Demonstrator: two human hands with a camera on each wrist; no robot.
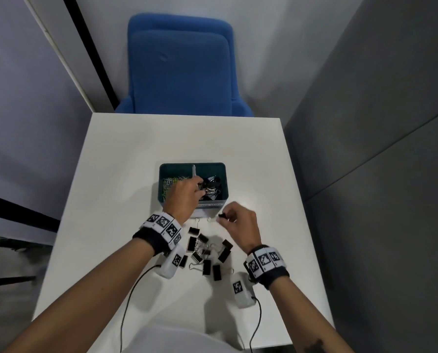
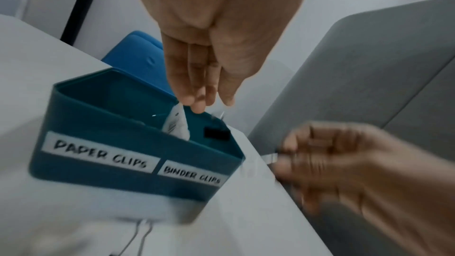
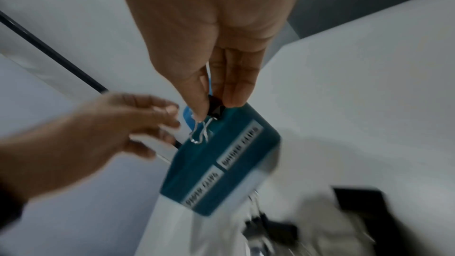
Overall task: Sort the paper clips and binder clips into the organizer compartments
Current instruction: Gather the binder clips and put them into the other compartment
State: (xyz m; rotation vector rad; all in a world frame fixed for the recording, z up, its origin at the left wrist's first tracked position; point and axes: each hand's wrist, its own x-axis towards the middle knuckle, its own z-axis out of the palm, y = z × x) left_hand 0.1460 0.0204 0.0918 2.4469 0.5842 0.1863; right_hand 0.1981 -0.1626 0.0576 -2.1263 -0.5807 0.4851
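Observation:
A teal organizer (image 1: 207,164) (image 2: 98,124) (image 3: 221,153) stands mid-table, labelled PAPER CLIPS on the left and BINDER CLIPS on the right. Coloured paper clips (image 1: 170,183) fill its left compartment and black binder clips (image 1: 212,186) its right. My left hand (image 1: 200,189) (image 2: 206,104) hovers over the right compartment with straight fingers, holding nothing. A black binder clip (image 2: 216,133) shows just below its fingertips, untouched. My right hand (image 1: 224,216) (image 3: 214,104) pinches another black binder clip (image 1: 222,215) (image 3: 214,107) in front of the organizer. Several binder clips (image 1: 205,253) lie between my wrists.
A white divider (image 1: 194,170) (image 2: 176,124) splits the organizer. A blue chair (image 1: 179,67) stands beyond the table's far edge. Grey partitions (image 1: 378,110) close in the right side. Wrist camera boxes (image 1: 243,291) and cables hang over the near table.

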